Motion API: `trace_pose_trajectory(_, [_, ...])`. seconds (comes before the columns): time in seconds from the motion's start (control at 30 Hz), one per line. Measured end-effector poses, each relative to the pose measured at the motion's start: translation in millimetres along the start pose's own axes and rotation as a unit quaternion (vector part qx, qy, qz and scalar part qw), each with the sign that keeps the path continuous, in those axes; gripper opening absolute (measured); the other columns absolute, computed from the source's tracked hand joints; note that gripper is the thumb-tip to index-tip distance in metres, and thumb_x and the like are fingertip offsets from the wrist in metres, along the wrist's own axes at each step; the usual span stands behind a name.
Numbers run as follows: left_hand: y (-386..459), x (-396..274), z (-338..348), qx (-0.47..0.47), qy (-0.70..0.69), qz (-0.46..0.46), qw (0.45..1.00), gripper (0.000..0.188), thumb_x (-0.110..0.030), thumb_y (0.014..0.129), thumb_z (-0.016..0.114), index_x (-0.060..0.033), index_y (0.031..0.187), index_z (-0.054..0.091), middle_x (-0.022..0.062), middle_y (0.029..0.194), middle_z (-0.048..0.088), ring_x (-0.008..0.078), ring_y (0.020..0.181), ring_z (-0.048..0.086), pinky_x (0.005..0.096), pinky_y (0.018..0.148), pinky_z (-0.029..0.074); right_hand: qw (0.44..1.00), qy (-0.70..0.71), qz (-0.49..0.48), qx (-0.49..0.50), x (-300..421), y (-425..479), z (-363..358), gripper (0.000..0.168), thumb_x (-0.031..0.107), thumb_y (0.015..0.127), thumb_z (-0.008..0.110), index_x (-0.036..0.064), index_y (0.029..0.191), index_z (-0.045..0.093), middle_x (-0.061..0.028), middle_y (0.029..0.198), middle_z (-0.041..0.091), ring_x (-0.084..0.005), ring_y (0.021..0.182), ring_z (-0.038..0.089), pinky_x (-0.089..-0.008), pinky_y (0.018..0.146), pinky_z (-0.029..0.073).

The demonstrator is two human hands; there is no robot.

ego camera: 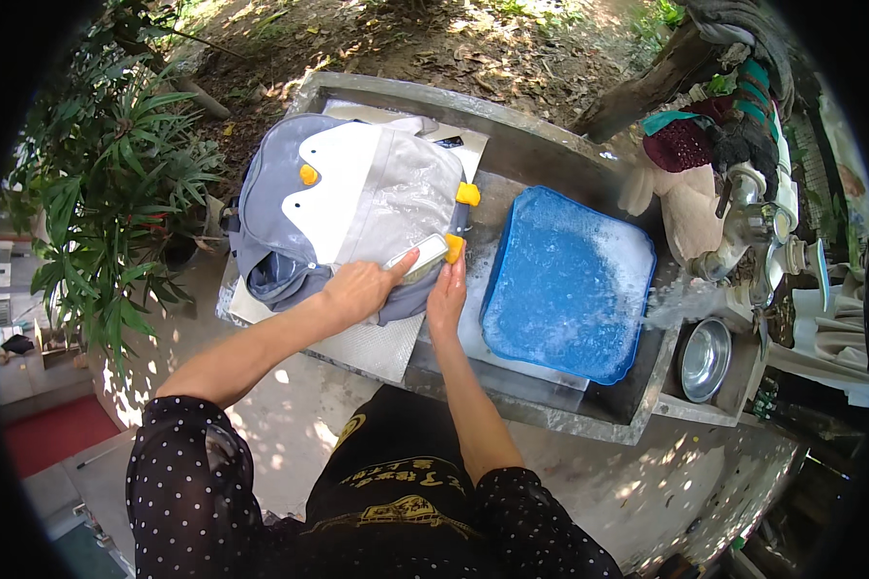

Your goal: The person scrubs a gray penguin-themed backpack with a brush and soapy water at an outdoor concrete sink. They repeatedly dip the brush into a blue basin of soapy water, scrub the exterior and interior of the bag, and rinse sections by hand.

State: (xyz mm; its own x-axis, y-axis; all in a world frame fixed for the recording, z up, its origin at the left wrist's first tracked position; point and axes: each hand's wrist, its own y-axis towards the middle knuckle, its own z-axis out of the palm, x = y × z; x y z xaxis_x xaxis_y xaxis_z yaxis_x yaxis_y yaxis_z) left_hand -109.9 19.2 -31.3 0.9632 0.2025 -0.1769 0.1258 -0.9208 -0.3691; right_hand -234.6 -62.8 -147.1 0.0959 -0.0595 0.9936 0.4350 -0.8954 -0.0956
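Observation:
A wet grey and white penguin-shaped backpack lies on a pale textured board across the left part of a concrete trough. My left hand holds a white-backed brush against the bag's light grey lower panel, its index finger stretched along the back. At the bag's right edge, my right hand holds the fabric beside a yellow foot. The brush's bristles are mostly hidden. A second yellow foot and a yellow beak stick out from the bag.
Right of the bag, a blue plastic basin of foamy water stands in the trough. Water gushes towards it from a metal tap. A metal bowl sits further right. Cloths hang by a trunk; leafy plants grow left.

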Motion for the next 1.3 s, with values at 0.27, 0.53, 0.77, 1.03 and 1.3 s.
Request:
trace_pose_trajectory(0.27, [6, -4, 5, -0.014, 0.038, 0.021, 0.999, 0.072, -0.009, 0.087, 0.053, -0.0114, 0.153, 0.023, 0.0198, 0.070, 0.065, 0.0380, 0.061, 0.064, 0.0464, 0.056, 0.052, 0.999, -0.002, -0.028, -0.039, -12, 1, -11, 0.048, 0.009, 0.101, 0.039, -0.002, 0.148, 0.032, -0.0165, 0.153, 0.035, -0.0261, 0.140, 0.036, -0.0324, 0.112, 0.031])
trace_pose_trajectory(0.53, [36, 36, 17, -0.197, -0.374, -0.153, 0.893, 0.046, -0.026, 0.101, 0.044, -0.0124, 0.145, 0.043, 0.0138, 0.086, 0.071, 0.0344, 0.074, 0.066, 0.0427, 0.069, 0.050, 0.951, 0.063, 0.147, -0.264, -63, 18, -175, 0.037, 0.026, 0.101, 0.049, 0.000, 0.125, 0.058, -0.0091, 0.122, 0.062, -0.0209, 0.105, 0.062, -0.0350, 0.089, 0.049])
trace_pose_trajectory(0.77, [10, 42, 0, -0.113, -0.541, -0.258, 0.793, 0.049, -0.030, 0.101, 0.044, -0.0200, 0.149, 0.039, -0.0032, 0.066, 0.053, 0.0051, 0.054, 0.041, 0.0235, 0.052, 0.040, 0.853, 0.379, 0.316, -0.169, -54, 67, -166, 0.037, 0.014, 0.097, 0.046, -0.002, 0.128, 0.055, -0.0164, 0.123, 0.062, -0.0287, 0.108, 0.060, -0.0400, 0.096, 0.047])
trace_pose_trajectory(1.03, [-31, 22, 1, 0.003, 0.017, -0.062, 0.998, 0.073, -0.006, 0.087, 0.055, -0.0288, 0.152, 0.029, 0.0232, 0.098, 0.056, 0.0411, 0.071, 0.064, 0.0484, 0.065, 0.053, 0.908, -0.343, -0.211, 0.116, 67, 5, -6, 0.050, 0.025, 0.090, 0.060, -0.003, 0.131, 0.054, -0.0183, 0.137, 0.054, -0.0325, 0.136, 0.041, -0.0568, 0.112, 0.023])
trace_pose_trajectory(1.3, [82, 55, 5, -0.151, -0.020, -0.079, 0.985, 0.070, -0.003, 0.085, 0.051, -0.0109, 0.150, 0.026, 0.0289, 0.099, 0.061, 0.0392, 0.072, 0.066, 0.0465, 0.063, 0.055, 0.875, -0.418, -0.221, 0.104, 36, -6, 28, 0.064, 0.024, 0.086, 0.059, -0.005, 0.140, 0.042, -0.0200, 0.150, 0.038, -0.0315, 0.143, 0.030, -0.0611, 0.114, 0.015])
